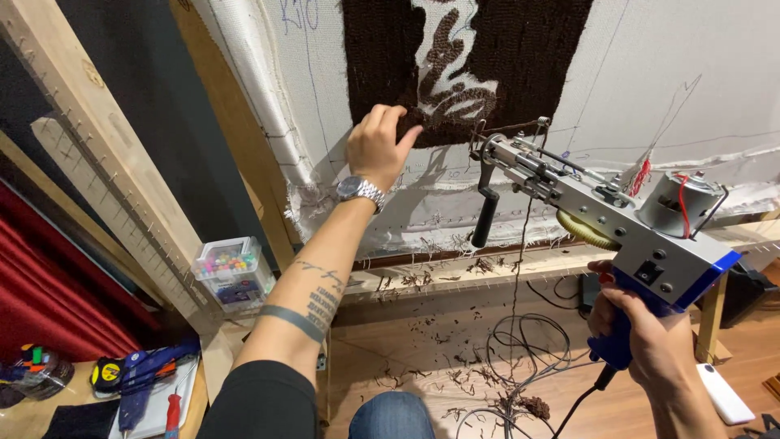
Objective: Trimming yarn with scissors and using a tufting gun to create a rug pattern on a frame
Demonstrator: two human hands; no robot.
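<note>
A white backing cloth [650, 73] is stretched over a slanted wooden frame [122, 171] studded with rows of small nails, and on it sits a patch of dark brown tufted pile [382, 49] with pale curling shapes left bare inside. The left hand [378, 146], a metal watch [360, 191] at its wrist, rests against the lower edge of that brown patch, fingers curled loosely on the pile and holding nothing. The right hand [642, 333] is wrapped tight around the blue handle of a tufting gun [601, 215], held clear of the cloth, its needle end aimed just below the brown patch, near the left fingertips. A black cable [520, 358] hangs from the gun's base and loops over the wooden floor [422, 358], which is strewn with dark yarn clippings. At lower left a tabletop [24, 415] carries a blue glue gun [142, 374], a tape measure [106, 374] and a red-handled screwdriver [172, 410]; a clear box of coloured bits [230, 268] stands beside the frame. A red curtain [49, 284] hangs at far left.
</note>
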